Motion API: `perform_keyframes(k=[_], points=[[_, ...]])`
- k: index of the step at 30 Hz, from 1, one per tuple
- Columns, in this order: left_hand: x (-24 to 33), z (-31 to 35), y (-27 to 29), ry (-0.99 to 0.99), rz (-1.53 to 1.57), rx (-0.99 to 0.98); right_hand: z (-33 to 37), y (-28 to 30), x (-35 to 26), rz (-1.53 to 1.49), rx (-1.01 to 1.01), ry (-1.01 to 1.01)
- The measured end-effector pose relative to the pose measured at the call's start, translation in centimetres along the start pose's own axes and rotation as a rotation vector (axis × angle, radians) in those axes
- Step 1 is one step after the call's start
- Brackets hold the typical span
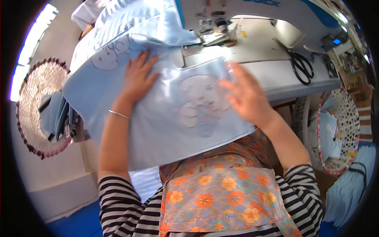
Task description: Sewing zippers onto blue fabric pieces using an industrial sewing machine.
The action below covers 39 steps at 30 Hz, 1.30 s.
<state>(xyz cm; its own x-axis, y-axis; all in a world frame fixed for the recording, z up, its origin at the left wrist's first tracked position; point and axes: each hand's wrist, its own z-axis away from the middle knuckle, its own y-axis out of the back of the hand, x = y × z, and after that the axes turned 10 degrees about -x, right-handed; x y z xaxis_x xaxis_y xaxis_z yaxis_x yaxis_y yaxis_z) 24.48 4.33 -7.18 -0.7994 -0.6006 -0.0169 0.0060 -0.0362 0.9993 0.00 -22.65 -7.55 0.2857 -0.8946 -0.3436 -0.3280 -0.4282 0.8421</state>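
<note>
A light blue cloth piece (158,130) with a printed cartoon animal figure lies spread over the sewing machine's bed and hangs over its front edge toward my lap. My left hand (140,77) rests flat on it, fingers spread, just below a second printed figure at the far left. At the cloth's right edge is my right hand (248,93), blurred by motion, its fingers stretched and apart beside the printed figure. Whether it touches the cloth is hard to make out. Beyond both hands stands the sewing machine (252,12), its needle area (217,27) near the cloth's far edge.
Black-handled scissors (302,69) lie on the machine table (276,75) at the right. More shiny blue cloth (138,19) is heaped at the far left. A round basket (29,94) holding folded blue pieces stands left; another basket (349,114) and a tied blue bundle (351,185) are right.
</note>
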Motion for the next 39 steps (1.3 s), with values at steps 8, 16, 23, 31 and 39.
perform_keyframes(k=[8, 16, 23, 31, 39], points=[[0.9, -2.5, 0.8, -0.108, 0.125, 0.162, -4.5, -7.1, -3.7, -0.135, -0.164, 0.020], [6.4, -0.2, -1.0, -0.203, 0.171, 0.071, 6.3, 1.6, 2.7, -0.181, -0.029, -0.042], [3.0, -2.4, 0.5, -0.346, -0.027, 0.125, 26.3, 17.2, 16.1, -0.111, 0.216, -1.187], [6.2, -1.8, 1.9, -0.090, -0.068, -0.062, 31.0, 12.8, 26.6, 0.532, 0.149, -1.138], [9.5, 2.1, -1.1, 0.027, 0.079, 0.105, 35.1, 19.2, 25.0, 0.465, 0.194, -1.332]])
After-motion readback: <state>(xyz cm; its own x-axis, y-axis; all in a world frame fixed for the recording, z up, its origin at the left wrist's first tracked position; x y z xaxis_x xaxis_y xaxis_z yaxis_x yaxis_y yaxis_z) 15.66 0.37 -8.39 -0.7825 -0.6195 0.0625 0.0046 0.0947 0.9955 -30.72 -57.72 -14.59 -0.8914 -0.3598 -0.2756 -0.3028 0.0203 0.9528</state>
